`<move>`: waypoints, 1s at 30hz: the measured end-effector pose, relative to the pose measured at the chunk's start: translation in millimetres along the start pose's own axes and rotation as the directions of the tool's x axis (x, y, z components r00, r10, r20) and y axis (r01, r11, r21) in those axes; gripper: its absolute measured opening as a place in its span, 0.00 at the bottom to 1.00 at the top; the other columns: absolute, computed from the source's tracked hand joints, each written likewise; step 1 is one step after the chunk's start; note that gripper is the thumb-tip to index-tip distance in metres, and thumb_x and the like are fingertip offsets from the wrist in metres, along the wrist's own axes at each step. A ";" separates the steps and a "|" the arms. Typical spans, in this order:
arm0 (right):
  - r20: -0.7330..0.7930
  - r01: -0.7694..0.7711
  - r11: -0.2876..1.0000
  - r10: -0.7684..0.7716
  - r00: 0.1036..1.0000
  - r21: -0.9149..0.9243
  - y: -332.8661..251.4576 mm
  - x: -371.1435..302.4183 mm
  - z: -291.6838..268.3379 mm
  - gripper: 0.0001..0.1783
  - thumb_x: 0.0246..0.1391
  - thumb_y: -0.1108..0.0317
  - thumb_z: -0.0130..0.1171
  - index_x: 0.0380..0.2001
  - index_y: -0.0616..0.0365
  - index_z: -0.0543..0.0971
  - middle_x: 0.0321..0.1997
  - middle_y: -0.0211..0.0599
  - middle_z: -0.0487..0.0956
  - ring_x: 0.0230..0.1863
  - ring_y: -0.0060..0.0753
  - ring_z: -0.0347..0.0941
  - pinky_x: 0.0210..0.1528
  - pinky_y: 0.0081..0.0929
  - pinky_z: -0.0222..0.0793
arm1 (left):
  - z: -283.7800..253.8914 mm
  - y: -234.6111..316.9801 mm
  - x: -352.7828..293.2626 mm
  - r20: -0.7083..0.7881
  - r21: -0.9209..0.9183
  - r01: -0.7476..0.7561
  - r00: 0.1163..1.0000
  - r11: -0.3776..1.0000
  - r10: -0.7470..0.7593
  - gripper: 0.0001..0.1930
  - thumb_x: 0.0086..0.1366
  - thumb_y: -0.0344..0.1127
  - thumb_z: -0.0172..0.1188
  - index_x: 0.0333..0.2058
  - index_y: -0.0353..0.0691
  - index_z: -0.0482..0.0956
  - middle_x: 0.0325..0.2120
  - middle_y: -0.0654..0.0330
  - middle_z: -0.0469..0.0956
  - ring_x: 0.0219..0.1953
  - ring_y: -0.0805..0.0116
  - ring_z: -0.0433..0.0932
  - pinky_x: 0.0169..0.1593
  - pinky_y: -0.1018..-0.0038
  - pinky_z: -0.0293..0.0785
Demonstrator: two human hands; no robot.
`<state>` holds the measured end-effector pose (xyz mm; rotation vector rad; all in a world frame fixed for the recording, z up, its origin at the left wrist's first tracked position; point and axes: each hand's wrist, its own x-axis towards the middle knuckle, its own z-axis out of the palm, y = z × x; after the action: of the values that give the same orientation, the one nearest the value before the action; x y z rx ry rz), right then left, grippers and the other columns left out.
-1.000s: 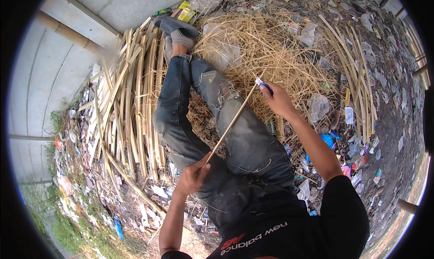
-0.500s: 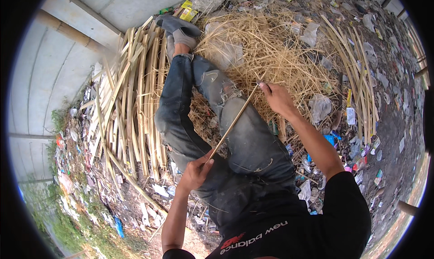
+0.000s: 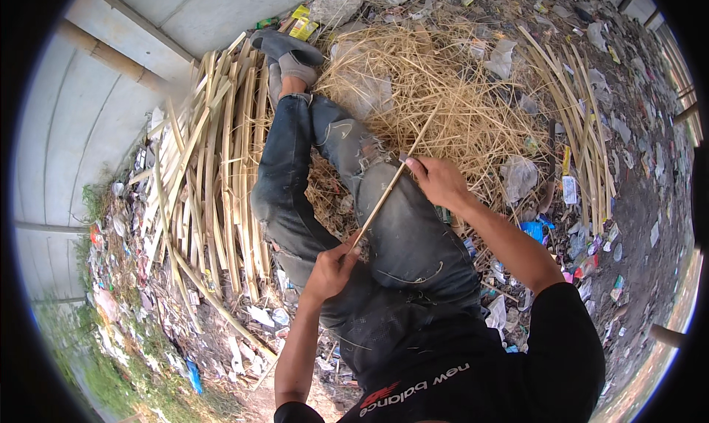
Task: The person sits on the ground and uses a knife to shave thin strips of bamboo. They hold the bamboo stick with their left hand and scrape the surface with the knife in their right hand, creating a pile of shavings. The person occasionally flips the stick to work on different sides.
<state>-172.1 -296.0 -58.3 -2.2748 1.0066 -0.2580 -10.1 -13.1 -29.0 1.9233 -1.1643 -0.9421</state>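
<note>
A thin bamboo strip (image 3: 386, 194) slants across my thighs, its far tip over the heap of shavings. My left hand (image 3: 331, 272) is closed on the strip's lower part, with thumb and fingers pinching it. Farther up, my right hand (image 3: 441, 181) is closed beside the strip. A small grey blade (image 3: 403, 157) pokes out past its thumb and meets the strip; the rest of that tool is hidden in the fingers. Pale curly bamboo shavings (image 3: 450, 90) lie in a heap beyond my right hand.
Many split bamboo slats (image 3: 240, 164) lie left of my legs, and a smaller bundle of strips (image 3: 576, 120) lies at the right. Litter, including a blue plastic bag (image 3: 533, 229), covers the ground. A pale panel wall (image 3: 81, 127) rises at the left.
My right hand with the blade has slid down along the strip toward me, baring its far end. My left hand has shifted slightly right and up.
</note>
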 end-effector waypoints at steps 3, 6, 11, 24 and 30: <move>-0.025 -0.144 0.990 0.144 0.989 0.006 19.5 27.4 -21.6 0.30 0.74 0.45 0.46 0.35 0.61 0.83 0.25 0.56 0.80 0.31 0.66 0.79 0.37 0.55 0.73 | -2.7 6.0 0.6 0.014 0.013 0.037 0.999 0.999 -0.037 0.22 0.75 0.37 0.59 0.65 0.40 0.76 0.17 0.53 0.64 0.21 0.72 0.64 0.31 0.70 0.70; 0.010 0.037 0.999 -0.036 0.999 -0.021 4.0 -7.9 6.3 0.29 0.75 0.46 0.46 0.33 0.60 0.82 0.24 0.55 0.80 0.30 0.64 0.79 0.36 0.55 0.74 | 0.3 -2.5 2.1 0.015 -0.021 0.026 1.000 0.999 -0.026 0.22 0.76 0.38 0.59 0.65 0.39 0.76 0.17 0.53 0.63 0.21 0.73 0.63 0.31 0.71 0.70; 0.014 -0.050 0.996 0.049 0.999 0.079 6.9 8.1 -8.1 0.29 0.74 0.45 0.47 0.39 0.59 0.84 0.23 0.55 0.79 0.28 0.63 0.77 0.35 0.52 0.72 | 10.2 -7.0 -0.1 -0.022 -0.010 -0.003 1.000 1.000 0.002 0.22 0.76 0.39 0.59 0.64 0.38 0.77 0.18 0.52 0.67 0.22 0.74 0.65 0.32 0.71 0.71; 0.079 0.086 0.986 -0.098 0.992 0.145 -15.5 -49.2 28.6 0.28 0.72 0.46 0.51 0.32 0.63 0.81 0.26 0.59 0.80 0.32 0.68 0.78 0.37 0.56 0.72 | 29.0 12.8 46.0 -0.047 -0.041 -0.010 0.999 0.999 0.008 0.23 0.75 0.42 0.60 0.62 0.36 0.78 0.30 0.38 0.83 0.30 0.61 0.84 0.43 0.66 0.78; 0.092 0.105 0.990 -0.114 0.989 0.096 -10.2 -47.0 21.9 0.31 0.72 0.44 0.50 0.29 0.63 0.81 0.27 0.59 0.80 0.34 0.68 0.78 0.37 0.56 0.72 | 32.3 16.9 44.8 -0.072 0.112 0.005 0.997 0.994 0.003 0.29 0.70 0.42 0.65 0.66 0.36 0.73 0.39 0.36 0.83 0.40 0.45 0.85 0.47 0.60 0.79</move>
<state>-189.4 -246.7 -65.8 -2.2401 0.8056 -0.2313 -29.4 -66.1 -41.2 2.0295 -1.1968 -0.8157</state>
